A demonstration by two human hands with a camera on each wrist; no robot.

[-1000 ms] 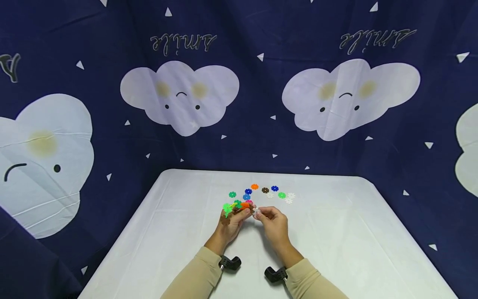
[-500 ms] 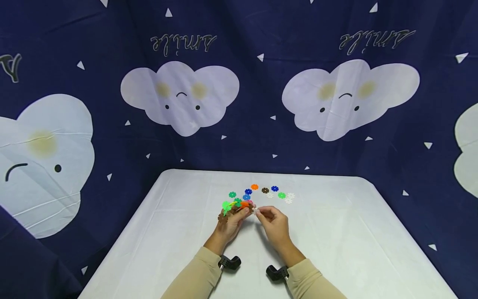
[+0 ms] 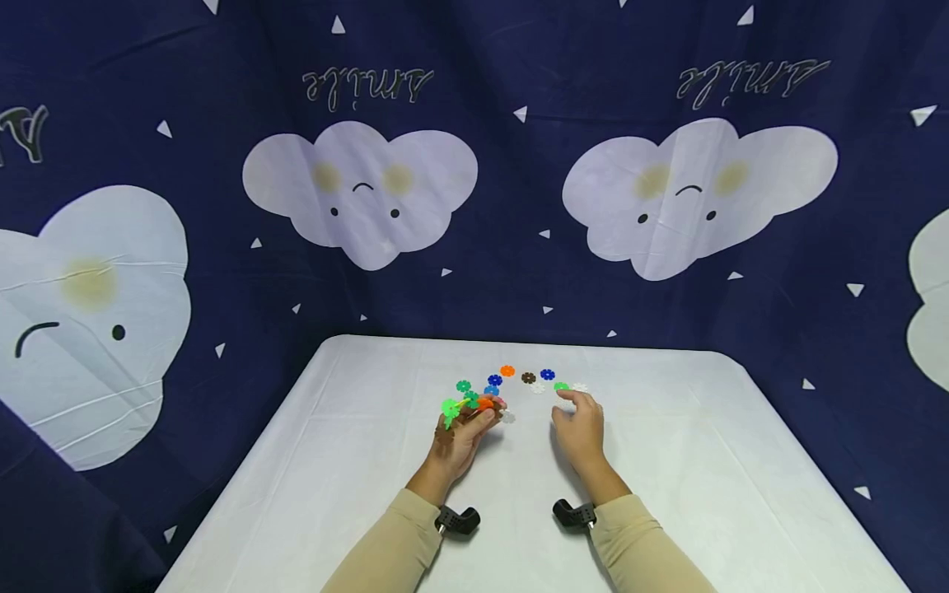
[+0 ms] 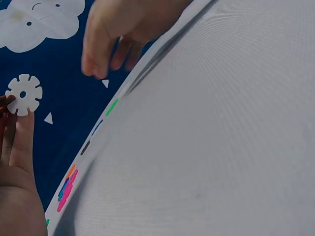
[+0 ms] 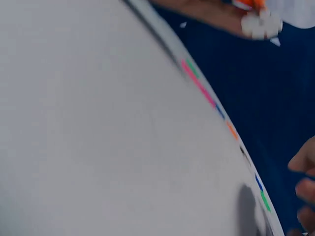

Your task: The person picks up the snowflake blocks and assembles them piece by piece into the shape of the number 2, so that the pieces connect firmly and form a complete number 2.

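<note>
My left hand (image 3: 461, 445) holds a joined cluster of notched plastic snowflake discs. In it I make out bright green discs (image 3: 450, 408), a brown one (image 3: 444, 435) and an orange one (image 3: 485, 404). A white snowflake disc (image 4: 25, 93) sticks out at the cluster's right end, by the left fingertips in the left wrist view. Part of the cluster is hidden by the hand. My right hand (image 3: 582, 428) is apart from the cluster, above the table near a loose green disc (image 3: 561, 386). Its fingers are loosely bent, with nothing visible between them.
Loose snowflake discs lie across the back of the white table (image 3: 667, 461): an orange disc (image 3: 507, 371), a brown disc (image 3: 528, 378), a dark blue disc (image 3: 547, 375), a green disc (image 3: 463, 385) and several others. A dark blue cloud-print curtain (image 3: 504, 305) hangs behind.
The right hand has let go of the white disc, which stays on the cluster. It has moved right and away toward the loose discs. My left hand has hardly moved.
</note>
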